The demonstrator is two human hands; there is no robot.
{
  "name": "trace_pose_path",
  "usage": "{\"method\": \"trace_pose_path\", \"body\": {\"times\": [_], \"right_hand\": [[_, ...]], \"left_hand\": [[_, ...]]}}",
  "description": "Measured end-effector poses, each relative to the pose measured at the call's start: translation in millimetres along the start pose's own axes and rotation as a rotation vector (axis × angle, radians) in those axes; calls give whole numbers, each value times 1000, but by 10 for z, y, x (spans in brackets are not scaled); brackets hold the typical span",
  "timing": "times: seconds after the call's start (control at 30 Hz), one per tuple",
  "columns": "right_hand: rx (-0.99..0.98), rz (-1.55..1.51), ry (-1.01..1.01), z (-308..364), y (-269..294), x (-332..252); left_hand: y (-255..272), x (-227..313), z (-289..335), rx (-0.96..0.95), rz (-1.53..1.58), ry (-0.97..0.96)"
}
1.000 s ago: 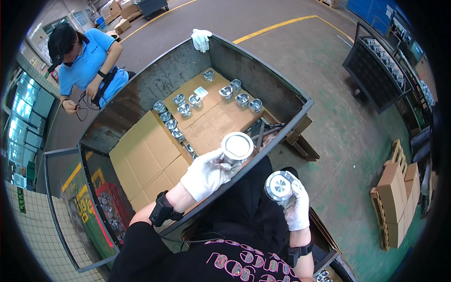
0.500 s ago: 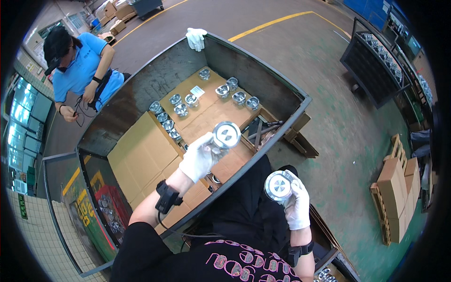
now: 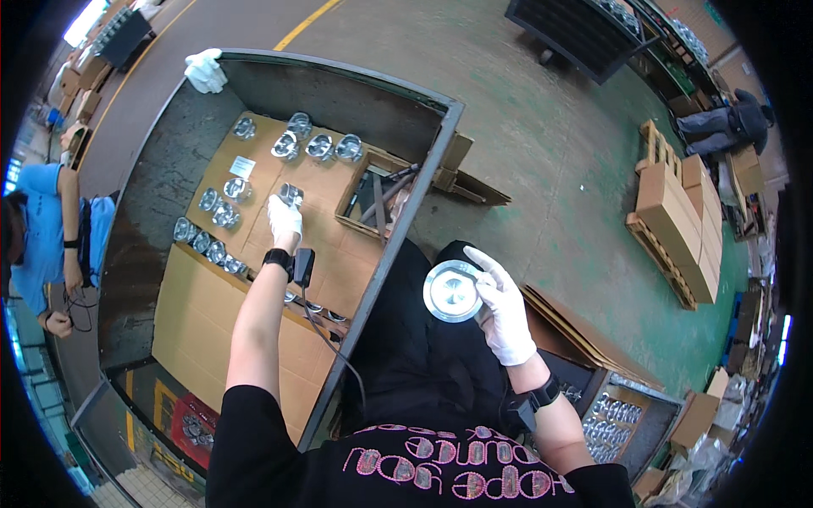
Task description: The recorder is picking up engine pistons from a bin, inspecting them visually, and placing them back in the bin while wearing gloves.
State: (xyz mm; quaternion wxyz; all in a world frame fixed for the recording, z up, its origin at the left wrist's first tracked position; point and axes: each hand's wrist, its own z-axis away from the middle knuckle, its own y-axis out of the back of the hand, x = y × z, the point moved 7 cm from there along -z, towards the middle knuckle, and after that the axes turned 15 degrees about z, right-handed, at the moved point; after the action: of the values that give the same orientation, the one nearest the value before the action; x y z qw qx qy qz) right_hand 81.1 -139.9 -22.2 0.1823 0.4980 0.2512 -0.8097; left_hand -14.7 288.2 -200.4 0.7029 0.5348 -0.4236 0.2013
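Note:
My left hand [image 3: 284, 222], in a white glove, reaches into the metal bin. Its fingers close around a shiny metal piston [image 3: 291, 195] at the cardboard sheet [image 3: 330, 241]; whether the piston rests on it I cannot tell. Over my lap, my gloved right hand [image 3: 506, 317] grips another piston [image 3: 453, 290] by its edge, the round flat face turned up. Several pistons stand on the cardboard around my left hand, among them one [image 3: 320, 147] beyond it and one [image 3: 225, 215] to its left.
The bin's steel rim [image 3: 440, 161] runs between my arms. A white glove [image 3: 205, 71] hangs on its far corner. At right, a tray [image 3: 614, 423] holds rows of metal parts. Cartons [image 3: 677, 220] sit on a pallet. A person in blue [image 3: 42, 220] stands left; another bends far right.
My left hand has moved from above the near side of the bin to the cardboard, carrying its piston. The right-hand piston has tilted. My view has turned to the right.

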Motion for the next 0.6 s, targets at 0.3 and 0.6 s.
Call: {"method": "trace_pose_path", "body": {"times": [0.3,0.6], "right_hand": [[-10,59,-29,-56,22,44],[-144,-23,41,-38,-126,25]], "left_hand": [[-421,-370,-127,-292,52,-18],[758,1095,1183,-502,501,41]]}}
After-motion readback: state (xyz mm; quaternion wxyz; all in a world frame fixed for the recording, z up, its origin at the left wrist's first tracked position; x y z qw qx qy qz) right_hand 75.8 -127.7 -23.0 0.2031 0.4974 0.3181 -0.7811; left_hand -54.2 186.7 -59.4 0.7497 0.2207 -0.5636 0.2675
